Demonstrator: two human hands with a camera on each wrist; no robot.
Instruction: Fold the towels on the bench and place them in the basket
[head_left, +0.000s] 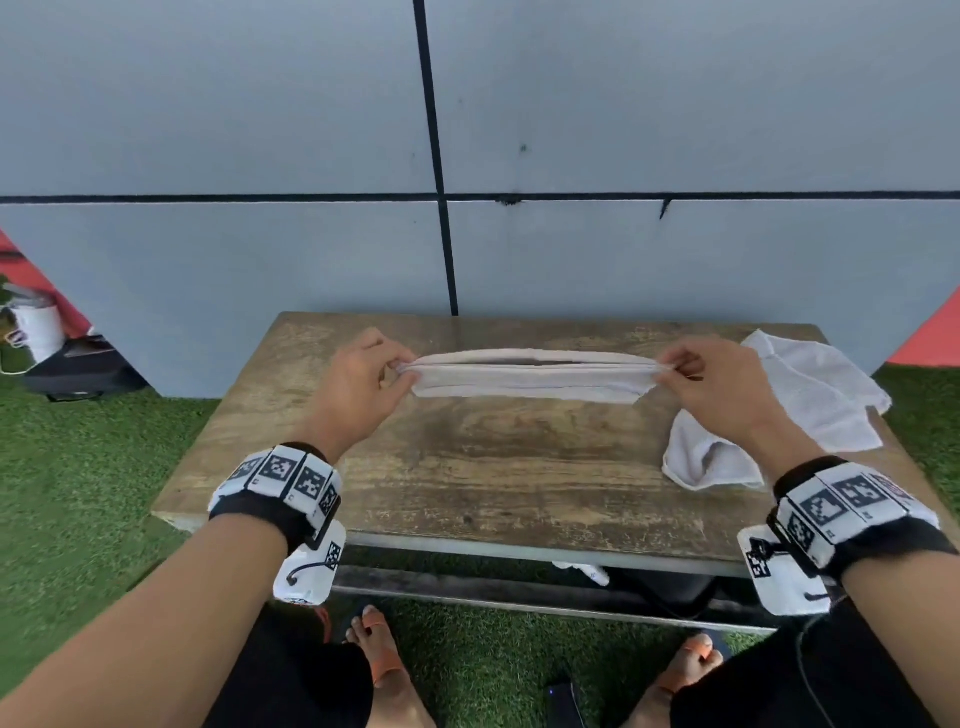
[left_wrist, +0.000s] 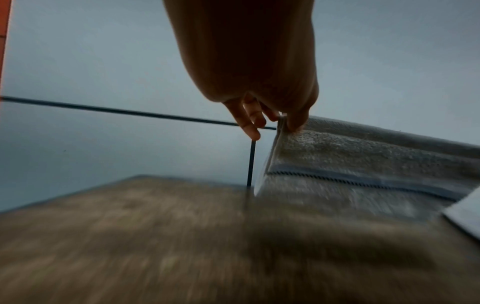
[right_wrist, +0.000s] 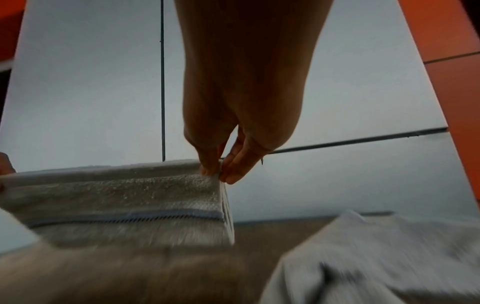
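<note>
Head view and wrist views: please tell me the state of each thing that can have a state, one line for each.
Held towel: folded into a strip, stretched between both hands above the bench.
Second towel: crumpled, unfolded, lying on the bench at the right.
Left hand: pinches the strip's left end.
Right hand: pinches its right end.
Basket: not in view.

light: soft, even daylight | head: sharp, edges bowed | wrists: dim, motion-blurred foreground

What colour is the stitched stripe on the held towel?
Blue, across the white terry towel; it shows best in the right wrist view.
</note>
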